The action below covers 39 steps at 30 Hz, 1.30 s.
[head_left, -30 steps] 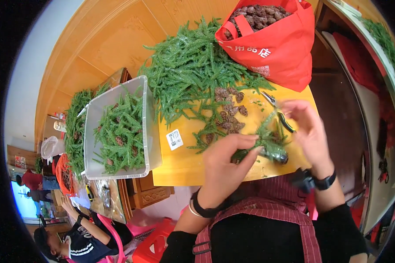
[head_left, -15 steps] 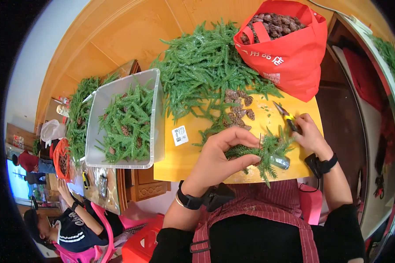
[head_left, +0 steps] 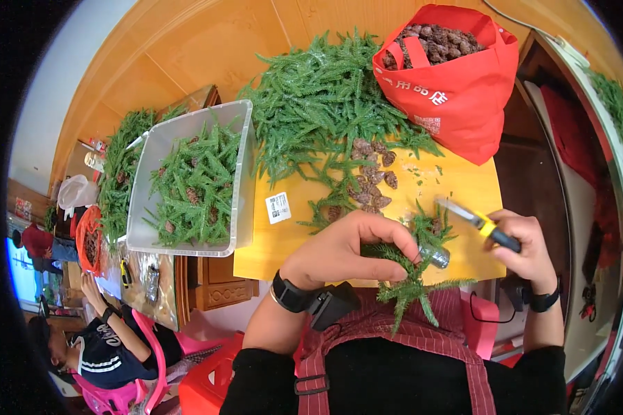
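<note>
The translucent bin holds needled green sprigs with scaly brown cones. To its right, past a shaggy pile, a red bag brims with cones. Also right of the bin, by the surface's near edge, the left grip pinches a leafy spray; farther right, the right grip wraps pliers.
</note>
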{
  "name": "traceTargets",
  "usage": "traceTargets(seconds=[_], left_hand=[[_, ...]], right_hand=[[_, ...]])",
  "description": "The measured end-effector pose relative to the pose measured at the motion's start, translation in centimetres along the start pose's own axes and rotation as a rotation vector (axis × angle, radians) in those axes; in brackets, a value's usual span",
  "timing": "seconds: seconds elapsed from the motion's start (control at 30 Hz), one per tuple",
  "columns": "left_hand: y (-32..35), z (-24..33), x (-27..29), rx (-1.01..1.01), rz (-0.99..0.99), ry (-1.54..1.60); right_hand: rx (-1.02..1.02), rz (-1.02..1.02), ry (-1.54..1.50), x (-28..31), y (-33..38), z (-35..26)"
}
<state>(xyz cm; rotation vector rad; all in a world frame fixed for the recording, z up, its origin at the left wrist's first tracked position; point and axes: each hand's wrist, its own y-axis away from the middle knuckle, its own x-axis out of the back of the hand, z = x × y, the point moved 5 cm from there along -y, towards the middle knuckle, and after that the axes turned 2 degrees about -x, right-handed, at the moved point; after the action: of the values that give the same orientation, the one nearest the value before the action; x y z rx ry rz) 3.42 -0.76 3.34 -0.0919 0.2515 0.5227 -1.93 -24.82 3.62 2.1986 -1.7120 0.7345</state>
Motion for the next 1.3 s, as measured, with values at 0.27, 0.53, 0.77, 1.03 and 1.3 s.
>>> traceTargets(seconds=[0.27,0.53,0.77,1.03,1.3], left_hand=[[0.5,0.0,-0.5,0.014,-0.069,0.057],[0.3,-0.4,-0.5,-0.069,-0.188,0.087],[0.1,-1.0,-0.6,0.086,-0.200,0.131],[0.1,-0.9,-0.7,0.102,-0.251,0.108],[0.3,-1.1,-0.7,0.119,-0.259,0.103]], right_hand=[[0.260,-0.063,0.039,-1.5,-1.1,-1.2],[0.349,-0.082,0.068,-1.2,-1.4,-2.0],[0.444,-0.120,0.133,-1.2,-1.7,-3.0],[0.440,-0.160,0.161,-1.1,-2.0,-3.8],[0.481,-0.161,0.233,-0.8,-1.9,-4.2]])
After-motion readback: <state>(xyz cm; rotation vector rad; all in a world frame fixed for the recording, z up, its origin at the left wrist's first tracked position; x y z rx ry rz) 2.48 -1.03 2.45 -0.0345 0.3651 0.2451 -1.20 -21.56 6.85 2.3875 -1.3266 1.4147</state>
